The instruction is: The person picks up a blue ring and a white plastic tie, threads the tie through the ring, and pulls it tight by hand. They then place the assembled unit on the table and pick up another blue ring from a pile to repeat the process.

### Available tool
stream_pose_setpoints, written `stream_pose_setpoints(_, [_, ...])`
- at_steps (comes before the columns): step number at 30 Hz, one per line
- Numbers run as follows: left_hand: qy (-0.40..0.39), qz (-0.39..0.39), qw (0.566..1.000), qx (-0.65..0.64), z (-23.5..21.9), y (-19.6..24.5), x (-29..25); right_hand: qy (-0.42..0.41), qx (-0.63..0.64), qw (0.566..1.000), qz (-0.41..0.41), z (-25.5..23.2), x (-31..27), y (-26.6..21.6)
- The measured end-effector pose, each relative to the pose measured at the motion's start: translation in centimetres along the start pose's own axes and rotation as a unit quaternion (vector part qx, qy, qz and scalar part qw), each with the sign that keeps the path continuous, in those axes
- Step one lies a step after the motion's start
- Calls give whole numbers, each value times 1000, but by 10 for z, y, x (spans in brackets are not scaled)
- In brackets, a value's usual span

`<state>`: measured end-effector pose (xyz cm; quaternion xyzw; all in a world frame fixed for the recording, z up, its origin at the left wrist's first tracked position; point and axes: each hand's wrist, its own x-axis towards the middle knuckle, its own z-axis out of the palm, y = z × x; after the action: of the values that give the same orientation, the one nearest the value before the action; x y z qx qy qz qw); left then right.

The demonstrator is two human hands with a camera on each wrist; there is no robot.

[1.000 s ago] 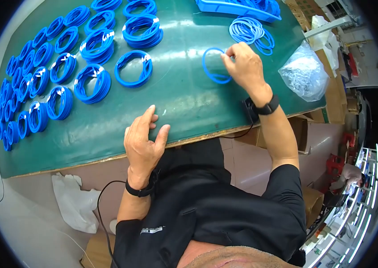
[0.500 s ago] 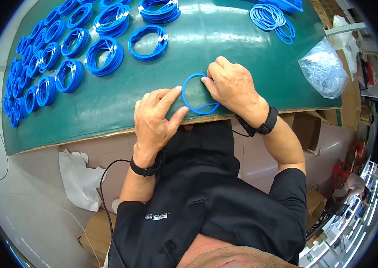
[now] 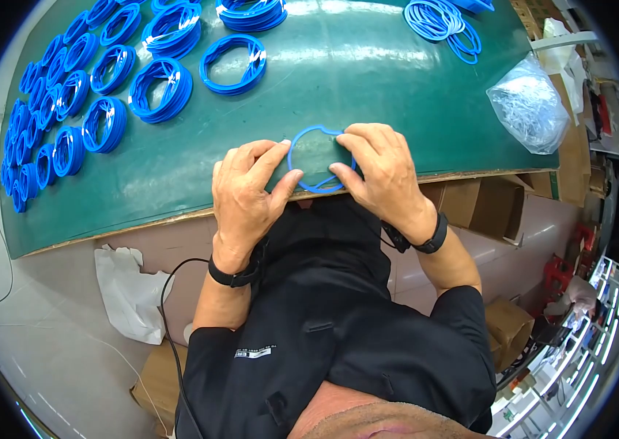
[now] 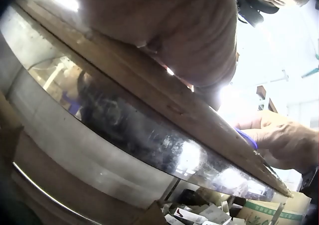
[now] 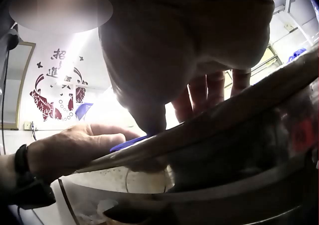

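A single thin, flexible blue loop (image 3: 314, 191) lies at the near edge of the green table, its top side slightly dented inward. My right hand (image 3: 386, 172) grips its right side, index finger at the top and thumb reaching inside the ring. On the left side, my left hand (image 3: 247, 186) holds the loop between index finger and thumb. In the right wrist view the left hand (image 5: 75, 148) has its fingertips at the blue loop (image 5: 130, 144), close over the table edge. The left wrist view shows the right hand (image 4: 286, 138) beside the loop (image 4: 246, 139).
Rows of coiled blue bundles (image 3: 161, 89) cover the table's (image 3: 368, 88) left part. A loose blue coil (image 3: 430, 22) lies at the back right, near a blue tray (image 3: 476, 4). A clear plastic bag (image 3: 529, 102) sits at the right edge. Cardboard boxes (image 3: 496, 208) stand below.
The right hand has brought the blue loop from the back right to the table's near edge. The left hand has met its left side, and the right thumb has moved inside the ring.
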<state>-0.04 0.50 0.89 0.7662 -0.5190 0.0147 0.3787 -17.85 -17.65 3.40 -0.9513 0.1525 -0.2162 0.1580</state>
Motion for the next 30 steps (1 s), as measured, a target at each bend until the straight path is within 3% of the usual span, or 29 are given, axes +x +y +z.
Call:
stream_pose_setpoints(19, [-41,-1,999,28,-2,4,1,21,33,997,-61,28,3,-7])
stream_pose_setpoints(30, [-57,-19,997,54,2,7,4,-51,52,993,-90,15,3,-6])
